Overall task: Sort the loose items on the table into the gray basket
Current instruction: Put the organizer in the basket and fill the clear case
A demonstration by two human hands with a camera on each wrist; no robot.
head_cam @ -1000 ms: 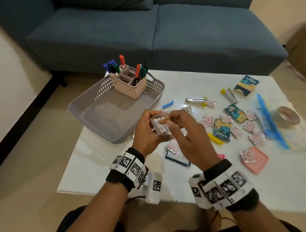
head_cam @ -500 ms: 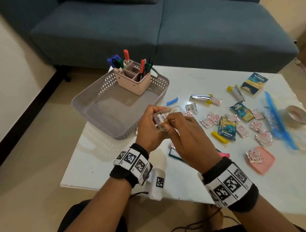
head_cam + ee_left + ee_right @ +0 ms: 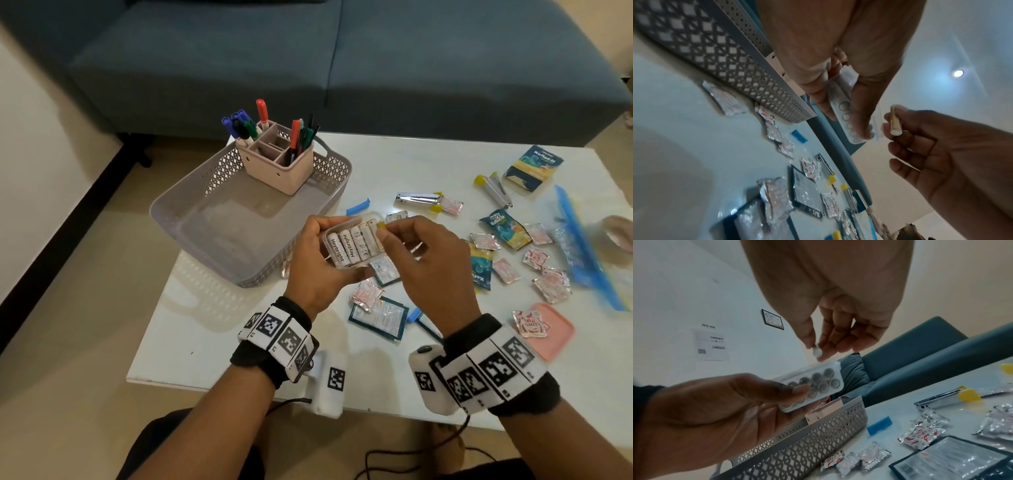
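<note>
My left hand [image 3: 320,255] grips a clear battery case [image 3: 352,245] holding several white batteries, raised above the table beside the gray basket's [image 3: 171,205] right wall. My right hand [image 3: 388,234] pinches a single gold-tipped battery [image 3: 381,226] at the case's right end. In the left wrist view that battery [image 3: 895,123] stands just apart from the case [image 3: 844,110]. From the right wrist, the battery [image 3: 817,352] hangs over the case [image 3: 818,382], with the basket [image 3: 807,443] below. A pink pen holder [image 3: 277,168] with markers stands in the basket's far corner.
Foil sachets [image 3: 366,294], blue snack packets [image 3: 507,226], two metal clippers with yellow ends [image 3: 418,198], a blue clip [image 3: 358,207], a pink lid [image 3: 555,335] and a blue zip bag [image 3: 582,246] litter the white table [image 3: 205,342]. A blue sofa [image 3: 342,68] stands behind.
The case has tilted so its row of batteries faces up. My right hand has shifted from over the case to its right end, still pinching the battery.
</note>
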